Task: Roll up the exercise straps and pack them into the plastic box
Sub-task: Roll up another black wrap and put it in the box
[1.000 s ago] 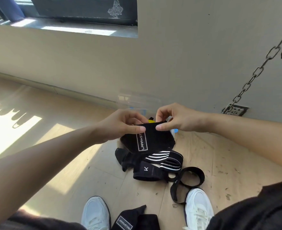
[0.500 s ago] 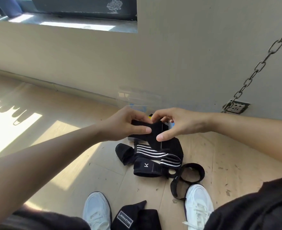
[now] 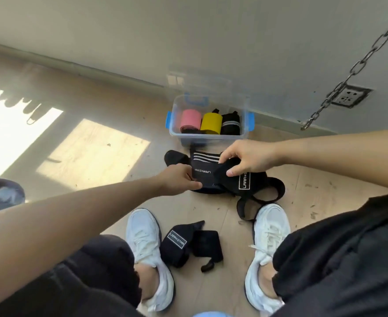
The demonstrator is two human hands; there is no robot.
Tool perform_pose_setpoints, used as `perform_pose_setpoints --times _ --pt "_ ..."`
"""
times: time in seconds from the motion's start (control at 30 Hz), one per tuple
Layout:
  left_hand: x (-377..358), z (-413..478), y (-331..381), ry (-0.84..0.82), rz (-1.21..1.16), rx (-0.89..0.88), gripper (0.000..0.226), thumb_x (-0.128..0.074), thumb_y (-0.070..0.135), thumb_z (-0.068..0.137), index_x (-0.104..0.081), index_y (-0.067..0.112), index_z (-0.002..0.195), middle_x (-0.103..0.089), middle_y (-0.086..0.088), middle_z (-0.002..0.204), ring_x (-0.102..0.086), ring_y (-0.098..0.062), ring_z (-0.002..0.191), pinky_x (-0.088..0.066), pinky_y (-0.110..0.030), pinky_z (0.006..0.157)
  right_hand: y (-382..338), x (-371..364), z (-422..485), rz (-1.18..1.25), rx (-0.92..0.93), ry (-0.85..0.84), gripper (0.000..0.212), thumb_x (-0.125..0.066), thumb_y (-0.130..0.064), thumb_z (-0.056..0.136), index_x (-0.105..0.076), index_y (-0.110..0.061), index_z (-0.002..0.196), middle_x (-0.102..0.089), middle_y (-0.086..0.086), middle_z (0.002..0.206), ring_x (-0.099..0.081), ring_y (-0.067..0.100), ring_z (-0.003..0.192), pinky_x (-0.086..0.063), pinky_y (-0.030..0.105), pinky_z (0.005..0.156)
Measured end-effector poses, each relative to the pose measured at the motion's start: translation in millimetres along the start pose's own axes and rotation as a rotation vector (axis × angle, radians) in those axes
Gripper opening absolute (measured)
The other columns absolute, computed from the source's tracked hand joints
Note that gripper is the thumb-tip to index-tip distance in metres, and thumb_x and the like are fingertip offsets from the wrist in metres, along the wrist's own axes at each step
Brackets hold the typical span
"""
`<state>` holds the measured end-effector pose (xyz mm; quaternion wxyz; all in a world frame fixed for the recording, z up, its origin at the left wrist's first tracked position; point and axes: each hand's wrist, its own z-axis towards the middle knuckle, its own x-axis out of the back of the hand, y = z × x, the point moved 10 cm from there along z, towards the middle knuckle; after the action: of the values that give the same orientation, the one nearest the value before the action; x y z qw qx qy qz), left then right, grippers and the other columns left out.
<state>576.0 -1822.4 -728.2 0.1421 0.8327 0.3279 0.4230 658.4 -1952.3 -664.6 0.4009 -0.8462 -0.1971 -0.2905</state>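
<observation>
Both my hands hold a black labelled strap (image 3: 213,177) low over a pile of black straps (image 3: 264,193) on the floor. My left hand (image 3: 179,180) pinches its left end. My right hand (image 3: 245,160) grips its folded top. A clear plastic box (image 3: 177,133) with blue clips stands behind the pile. Inside it sit a pink roll (image 3: 190,120), a yellow roll (image 3: 211,123) and a black striped roll (image 3: 230,124). Another black labelled strap (image 3: 188,242) lies between my white shoes.
A steel chain (image 3: 357,62) hangs at the right in front of a wall socket (image 3: 350,97). The wall runs just behind the box. My shoes (image 3: 142,234) stand close to the pile. Someone's shoe (image 3: 1,193) shows at the left edge.
My hands have dropped with the strap to the pile on the floor. The view tilted down, so the box and its rolls show in full.
</observation>
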Motion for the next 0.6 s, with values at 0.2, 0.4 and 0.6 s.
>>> perform_pose_setpoints --times 0.2,0.4,0.6 --pt "-81 4 -53 -0.168 0.283 0.139 0.051 -0.067 0.049 0.094 -0.058 0.017 0.133 -0.065 -0.007 0.132 -0.06 -0.028 0.119 -0.048 -0.036 0.099 8 -20 0 -0.067 0.004 -0.047 0.044 -0.071 -0.025 0.093 -0.062 -0.018 0.136 -0.065 -0.001 0.13 -0.053 0.007 0.109 -0.04 0.023 0.094" --pt "-124 -11 -112 -0.287 0.371 0.274 0.075 -0.064 0.05 0.094 -0.037 0.009 0.151 -0.054 -0.013 0.146 -0.052 -0.032 0.132 -0.044 -0.038 0.104 4 -22 1 -0.14 0.031 -0.062 0.044 -0.07 -0.027 0.094 -0.061 -0.019 0.137 -0.065 0.001 0.13 -0.055 0.011 0.107 -0.044 0.027 0.095" --pt "-128 -7 -126 -0.242 0.311 0.311 0.059 -0.074 0.041 0.09 -0.059 0.005 0.134 -0.066 -0.01 0.13 -0.062 -0.028 0.119 -0.05 -0.036 0.097 -1 -15 1 -0.157 0.038 -0.053 0.041 -0.068 -0.029 0.095 -0.062 -0.02 0.134 -0.067 0.0 0.124 -0.061 0.017 0.107 -0.053 0.035 0.093"
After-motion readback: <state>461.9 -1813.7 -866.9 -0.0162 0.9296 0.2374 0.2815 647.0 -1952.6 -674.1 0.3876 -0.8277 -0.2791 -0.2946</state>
